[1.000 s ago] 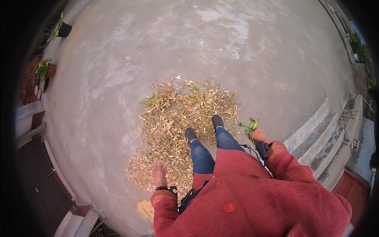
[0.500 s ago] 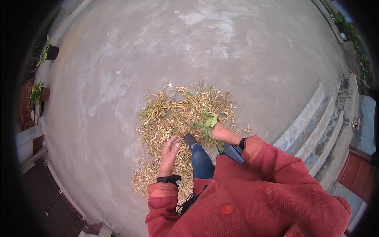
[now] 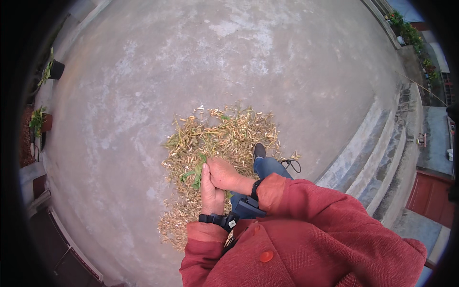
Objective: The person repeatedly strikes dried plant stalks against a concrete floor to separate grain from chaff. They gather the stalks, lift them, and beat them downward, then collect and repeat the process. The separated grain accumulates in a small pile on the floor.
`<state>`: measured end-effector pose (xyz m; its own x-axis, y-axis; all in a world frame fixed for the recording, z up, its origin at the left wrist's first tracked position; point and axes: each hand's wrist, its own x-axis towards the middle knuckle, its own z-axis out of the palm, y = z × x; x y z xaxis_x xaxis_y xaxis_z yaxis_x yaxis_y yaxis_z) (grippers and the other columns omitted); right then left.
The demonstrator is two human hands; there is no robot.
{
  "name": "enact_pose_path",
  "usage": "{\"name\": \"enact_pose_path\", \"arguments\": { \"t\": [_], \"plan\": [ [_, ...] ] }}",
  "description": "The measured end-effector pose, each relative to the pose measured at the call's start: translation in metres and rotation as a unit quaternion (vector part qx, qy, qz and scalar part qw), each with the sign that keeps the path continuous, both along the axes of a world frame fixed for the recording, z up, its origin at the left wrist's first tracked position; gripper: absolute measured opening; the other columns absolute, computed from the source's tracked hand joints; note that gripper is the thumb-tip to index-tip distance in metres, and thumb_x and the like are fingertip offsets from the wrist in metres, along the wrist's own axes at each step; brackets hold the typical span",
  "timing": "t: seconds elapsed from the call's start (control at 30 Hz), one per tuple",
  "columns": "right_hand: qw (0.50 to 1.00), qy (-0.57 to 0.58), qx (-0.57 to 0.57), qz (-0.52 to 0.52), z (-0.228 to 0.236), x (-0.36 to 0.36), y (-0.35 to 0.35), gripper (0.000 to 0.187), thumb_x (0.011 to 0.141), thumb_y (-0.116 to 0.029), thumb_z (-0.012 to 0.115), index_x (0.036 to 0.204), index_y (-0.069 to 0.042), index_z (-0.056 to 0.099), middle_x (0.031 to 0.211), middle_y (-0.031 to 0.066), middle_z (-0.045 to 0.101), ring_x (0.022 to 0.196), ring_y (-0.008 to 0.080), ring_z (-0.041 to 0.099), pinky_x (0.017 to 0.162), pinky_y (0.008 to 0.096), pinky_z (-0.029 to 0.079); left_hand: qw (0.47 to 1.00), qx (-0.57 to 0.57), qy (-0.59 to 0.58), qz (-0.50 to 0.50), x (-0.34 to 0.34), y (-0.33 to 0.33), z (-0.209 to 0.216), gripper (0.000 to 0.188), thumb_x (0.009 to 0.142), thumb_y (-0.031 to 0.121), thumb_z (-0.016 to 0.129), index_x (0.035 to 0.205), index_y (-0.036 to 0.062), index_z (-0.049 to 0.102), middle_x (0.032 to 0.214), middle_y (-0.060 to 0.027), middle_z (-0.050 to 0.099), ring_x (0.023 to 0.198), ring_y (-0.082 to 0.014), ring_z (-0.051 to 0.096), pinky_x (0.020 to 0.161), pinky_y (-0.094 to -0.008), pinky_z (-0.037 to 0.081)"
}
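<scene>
A leafy green plant piece is held low over a spread of dry yellow-brown pods and stalks. My right hand is closed in a fist at its stem. Pressed up against that fist is my left hand, its thumb raised along the stem and its other fingers mostly hidden; it appears closed on the same plant. Leaves stick out to the left of the two hands, and a small tip shows above them.
Grey concrete ground surrounds the pods. Concrete steps curve along the right. Potted plants line the left edge, with a dark door at lower left. My shoe stands among the pods; a black cord loop hangs beside my leg.
My right hand has carried the green plant left to meet my left hand, which was open and apart before. A foot now shows farther right and forward on the pods.
</scene>
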<state>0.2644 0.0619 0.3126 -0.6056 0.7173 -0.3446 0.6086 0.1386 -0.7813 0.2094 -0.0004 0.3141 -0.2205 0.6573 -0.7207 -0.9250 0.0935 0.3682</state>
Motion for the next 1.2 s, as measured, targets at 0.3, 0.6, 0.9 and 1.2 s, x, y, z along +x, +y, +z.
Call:
{"name": "enact_pose_path", "arguments": {
  "t": [0.3,0.6,0.9,1.2],
  "plan": [
    [0.992,0.021,0.074,0.103,0.007,-0.008,-0.004,0.027,0.073,-0.013,0.049,0.095,0.000,0.058,0.094,0.0173,0.057,0.089,0.0345,0.054,0.072,0.0449,0.043,0.998,-0.023,-0.021,0.060,-0.018,-0.013,-0.017,0.040,0.094,0.038,0.037,0.117,0.0064,0.047,0.113,-0.0087,0.053,0.105,-0.0196,0.050,0.092,-0.0330,0.041],
    [0.959,0.069,0.106,0.253,0.005,0.006,0.056,0.039,0.077,-0.018,0.052,0.113,-0.006,0.053,0.125,0.0089,0.046,0.116,0.0295,0.041,0.092,0.0447,0.032,0.988,-0.024,0.081,0.127,-0.003,0.032,-0.008,0.035,0.094,0.035,0.036,0.113,0.0078,0.048,0.108,-0.0094,0.053,0.102,-0.0210,0.052,0.090,-0.0343,0.043],
    [0.931,0.144,0.037,0.332,0.008,0.043,0.149,0.041,0.076,-0.017,0.053,0.115,-0.006,0.051,0.131,0.0111,0.041,0.116,0.0292,0.043,0.091,0.0408,0.037,0.974,-0.082,0.122,0.173,0.036,0.108,-0.005,0.025,0.093,0.031,0.042,0.106,0.0115,0.050,0.100,-0.0057,0.055,0.094,-0.0168,0.054,0.082,-0.0309,0.047],
    [0.928,0.174,-0.104,0.312,-0.013,0.051,0.190,0.041,0.076,-0.015,0.054,0.116,-0.006,0.049,0.123,0.0143,0.046,0.101,0.0340,0.052,0.082,0.0420,0.044,0.957,-0.168,0.025,0.236,0.011,0.146,-0.031,0.015,0.086,0.027,0.057,0.083,0.0132,0.051,0.074,0.0008,0.053,0.068,-0.0122,0.053,0.058,-0.0264,0.046]
  ]
}}
